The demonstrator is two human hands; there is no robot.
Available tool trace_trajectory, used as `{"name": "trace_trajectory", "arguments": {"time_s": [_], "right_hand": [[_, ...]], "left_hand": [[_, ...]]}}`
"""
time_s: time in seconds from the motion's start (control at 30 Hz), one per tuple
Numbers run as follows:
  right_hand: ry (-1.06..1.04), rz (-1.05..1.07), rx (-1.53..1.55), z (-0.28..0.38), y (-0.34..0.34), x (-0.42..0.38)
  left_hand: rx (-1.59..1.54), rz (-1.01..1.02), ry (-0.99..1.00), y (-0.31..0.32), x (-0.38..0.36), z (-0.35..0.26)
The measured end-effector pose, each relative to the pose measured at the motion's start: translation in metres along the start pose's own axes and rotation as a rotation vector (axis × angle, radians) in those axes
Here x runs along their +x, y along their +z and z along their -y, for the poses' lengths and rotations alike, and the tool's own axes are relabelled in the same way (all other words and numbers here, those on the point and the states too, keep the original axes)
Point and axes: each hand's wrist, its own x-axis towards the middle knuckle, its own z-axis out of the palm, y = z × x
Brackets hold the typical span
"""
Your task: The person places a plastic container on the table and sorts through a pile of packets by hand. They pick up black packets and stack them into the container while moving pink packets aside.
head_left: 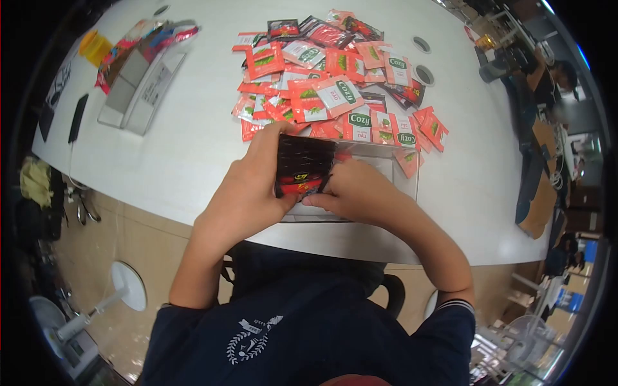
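A packed row of black-and-red sachets [305, 164] stands on edge in the left part of a clear plastic box [405, 172] near the table's front edge. My left hand [248, 183] is closed around the left side of the row, fingers at the back and thumb in front. Against its right side, my right hand [360, 190] reaches into the box with curled fingers, and the thumb presses at the lower front corner. Its fingertips are partly hidden behind the sachets. Just behind the box lies a loose pile of red-and-white Cozy tea sachets [341, 96].
More black sachets [325, 33] are mixed into the back of the pile. At the left stand a grey-white box [132, 90], colourful packets and a yellow container [95, 47]. Round holes [421, 44] pierce the white table [463, 193]. Another person sits at the far right.
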Motion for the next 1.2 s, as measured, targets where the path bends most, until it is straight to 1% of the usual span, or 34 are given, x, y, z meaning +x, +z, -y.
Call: {"name": "trace_trajectory", "arguments": {"time_s": [0.07,0.13,0.17,0.23,0.27,0.37,0.43,0.47,0.53,0.63,0.73,0.8,0.87,0.97,1.03,1.07,1.2], "right_hand": [[0.000,-0.011,0.001,0.003,0.000,0.002],[0.013,0.023,-0.021,0.003,-0.001,0.001],[0.020,0.043,-0.030,0.004,-0.001,0.001],[0.109,0.205,-0.020,0.017,-0.024,0.004],[0.151,0.289,-0.016,0.021,-0.031,0.004],[0.090,0.079,-0.159,0.009,-0.004,0.005],[0.159,0.129,-0.126,0.013,-0.009,0.004],[0.192,0.151,-0.105,0.015,-0.010,0.005],[0.177,0.130,-0.127,0.013,0.000,0.008],[0.152,0.122,-0.166,0.013,0.004,0.011],[0.143,0.139,-0.199,0.014,0.002,0.013],[0.135,0.142,-0.200,0.014,0.001,0.011],[0.110,0.142,-0.196,0.014,-0.002,0.008],[0.065,0.209,-0.161,0.006,-0.004,0.010],[0.067,0.160,-0.169,0.008,-0.003,0.009],[0.070,0.136,-0.172,0.009,-0.003,0.009],[0.122,0.191,-0.187,0.017,-0.007,0.009]], "left_hand": [[-0.017,0.005,-0.001,0.000,0.000,0.001],[-0.024,0.011,-0.013,0.000,-0.001,-0.002],[-0.051,0.030,-0.060,-0.001,0.000,-0.004],[-0.108,0.063,-0.159,-0.003,0.001,-0.007],[-0.112,0.065,-0.172,-0.003,0.001,-0.007],[-0.141,0.086,-0.212,-0.001,0.004,-0.006],[-0.175,0.123,-0.244,-0.002,0.004,-0.006],[-0.238,0.148,-0.214,-0.002,0.004,-0.003],[-0.366,0.208,-0.152,-0.001,0.005,0.006],[-0.364,0.261,-0.033,0.002,0.006,0.009],[-0.400,0.255,-0.072,0.003,0.005,0.011],[-0.337,0.243,-0.157,0.001,0.005,-0.002],[-0.292,0.217,-0.179,0.003,0.004,-0.008],[-0.234,0.169,-0.103,0.007,0.004,-0.003],[-0.179,0.148,-0.025,0.008,0.003,0.004],[-0.200,0.154,-0.030,0.008,0.003,0.006],[-0.273,0.186,-0.064,0.007,0.005,0.010]]}}
